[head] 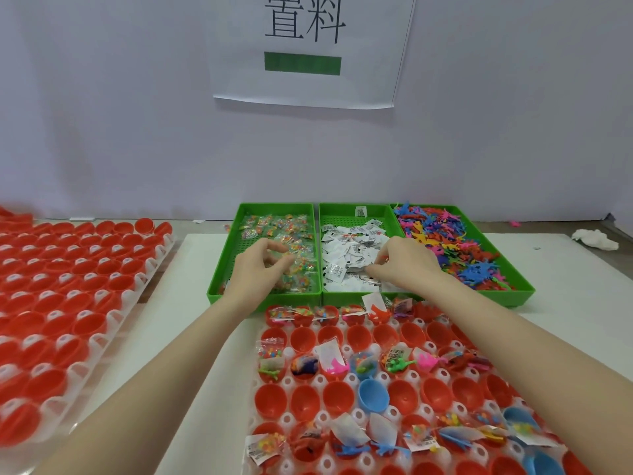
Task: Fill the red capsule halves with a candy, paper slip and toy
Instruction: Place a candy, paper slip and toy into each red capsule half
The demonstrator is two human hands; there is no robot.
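The left hand (262, 265) is over the candy tray (219, 269), fingers curled and pinching a candy (291, 260). The right hand (404, 265) pinches a slip (371, 269) in the middle tray. The empty red halves (303, 339) lie just behind both hands, toward the person, nearer the left hand.

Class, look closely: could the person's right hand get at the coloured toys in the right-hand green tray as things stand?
Probably yes. The right hand is over the paper slips in the middle tray, next to the open toy tray, and nothing stands between them.
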